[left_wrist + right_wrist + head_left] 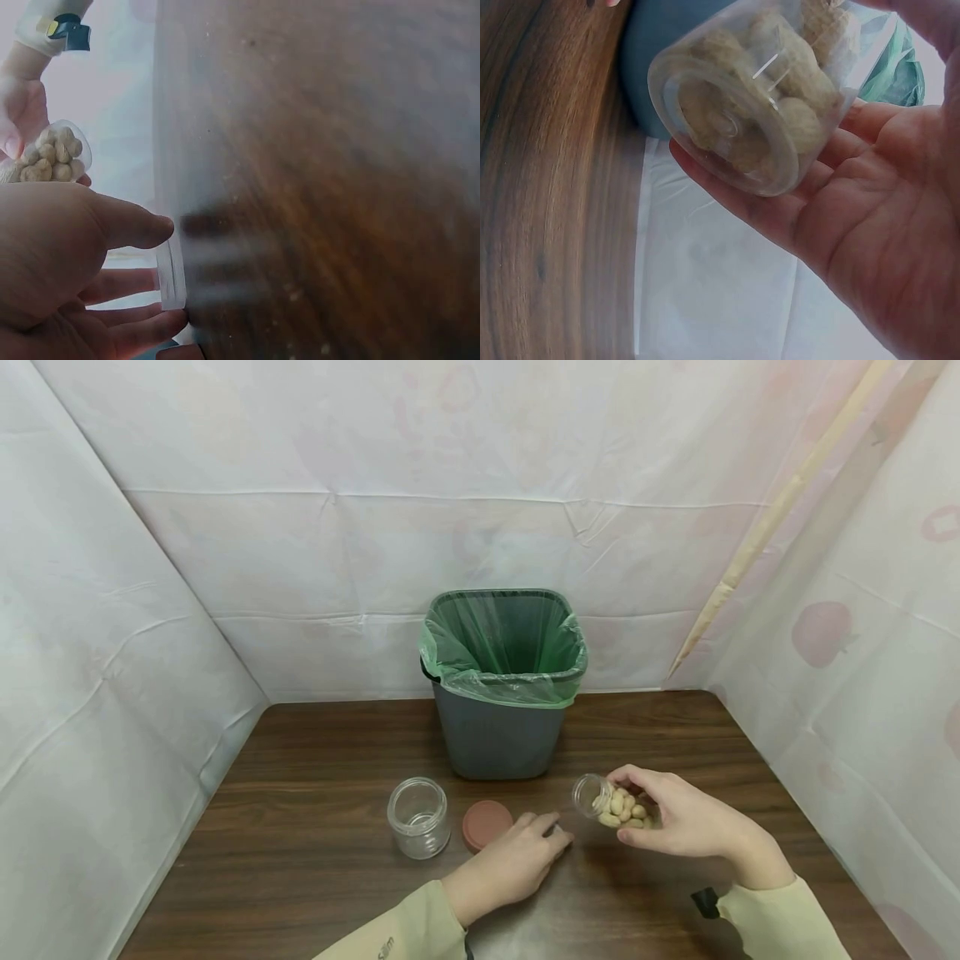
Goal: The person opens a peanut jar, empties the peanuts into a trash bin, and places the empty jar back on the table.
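My right hand (678, 817) grips a small clear jar (587, 796) partly filled with peanuts (624, 810). The jar lies tilted toward its side, its uncovered mouth pointing left. In the right wrist view, the fingers curve round the jar wall and its base (724, 127) faces the camera. Low at the tabletop, my left hand (513, 862) holds a clear lid (172, 274) by its edge, thumb on one side and fingers on the other. Most of that lid is hidden by the hand in the head view.
An empty clear jar (418, 827) stands left of a reddish-brown round lid (486, 823), which lies beside my left hand. Behind them is a grey bin (498, 735) with a green bag (510, 693) over its rim. White sheeting (337, 560) surrounds the wooden table (300, 827).
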Available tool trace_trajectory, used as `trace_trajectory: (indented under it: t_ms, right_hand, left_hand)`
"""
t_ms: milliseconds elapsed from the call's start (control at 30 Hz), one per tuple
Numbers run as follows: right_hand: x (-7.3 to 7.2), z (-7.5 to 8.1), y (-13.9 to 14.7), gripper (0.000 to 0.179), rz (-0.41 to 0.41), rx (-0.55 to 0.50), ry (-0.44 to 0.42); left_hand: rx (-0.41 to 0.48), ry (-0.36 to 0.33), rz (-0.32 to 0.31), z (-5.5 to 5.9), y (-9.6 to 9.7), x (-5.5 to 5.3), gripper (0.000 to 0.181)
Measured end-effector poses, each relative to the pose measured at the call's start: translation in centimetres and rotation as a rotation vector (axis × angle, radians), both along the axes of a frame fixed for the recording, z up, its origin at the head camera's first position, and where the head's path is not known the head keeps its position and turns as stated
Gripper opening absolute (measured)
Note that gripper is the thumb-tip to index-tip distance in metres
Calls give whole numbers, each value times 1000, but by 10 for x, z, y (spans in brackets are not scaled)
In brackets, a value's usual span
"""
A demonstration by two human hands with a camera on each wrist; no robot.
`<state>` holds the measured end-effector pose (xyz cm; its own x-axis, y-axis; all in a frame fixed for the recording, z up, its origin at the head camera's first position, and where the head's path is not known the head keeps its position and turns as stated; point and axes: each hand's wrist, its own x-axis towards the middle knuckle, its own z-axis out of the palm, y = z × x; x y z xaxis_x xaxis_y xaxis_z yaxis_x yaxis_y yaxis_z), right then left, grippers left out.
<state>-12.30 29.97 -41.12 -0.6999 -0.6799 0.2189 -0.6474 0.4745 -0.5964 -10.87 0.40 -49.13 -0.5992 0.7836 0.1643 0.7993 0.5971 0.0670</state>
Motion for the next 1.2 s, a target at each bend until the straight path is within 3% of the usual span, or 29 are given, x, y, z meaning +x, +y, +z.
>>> trace_trajectory:
  t_ms: [367,600,767,1033,1200]
  right_hand:
    - [-2,2,3,49,14,-1,-13]
    - [-3,3,4,48,3,-4,-8]
    - [-4,5,5,48,-2,-12,-1]
    - [-6,8,11,49,-38,13,8]
    - [-6,9,14,49,-49,12,7]
  left_hand:
    - [16,-71,-2,4,-2,-3,46]
    - [96,-163,-69,25,-11,-4,44]
    - [196,-134,-131,53,-28,-7,44]
    - [470,103,-229,118,-75,-27,41]
    - [615,120,-163,158,-109,-40,38]
